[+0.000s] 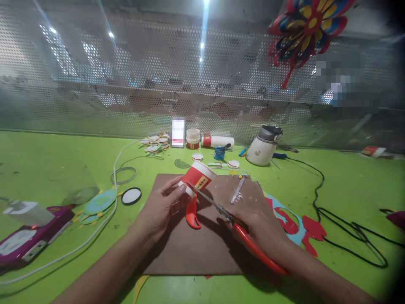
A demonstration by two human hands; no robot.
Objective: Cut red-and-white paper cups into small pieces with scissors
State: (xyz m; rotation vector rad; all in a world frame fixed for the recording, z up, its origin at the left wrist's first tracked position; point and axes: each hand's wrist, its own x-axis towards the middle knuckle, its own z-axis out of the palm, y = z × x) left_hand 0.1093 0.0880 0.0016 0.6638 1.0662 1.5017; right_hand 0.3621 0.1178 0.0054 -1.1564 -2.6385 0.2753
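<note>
A red and white paper cup [196, 175] is tilted on its side in the grip of my left hand [166, 202], over a brown board [190, 257]. My right hand [257, 226] is closed round the red handles of a pair of scissors [218, 207]. Their blades point left and meet the cup close to my left thumb. From the cup's lower edge hangs a curled red strip [192, 213]. Whether the blades are fully together is hard to make out. Small white scraps and a clear plastic piece [237, 191] lie on the board, right of the cup.
Stacked paper cups [193, 139], a phone [177, 132], a blue jar [219, 153] and a large bottle [262, 145] stand at the back. Coloured paper cutouts [291, 219] lie right; a purple power strip [41, 236] with a white cable lies left. A black cord [348, 219] trails on the right.
</note>
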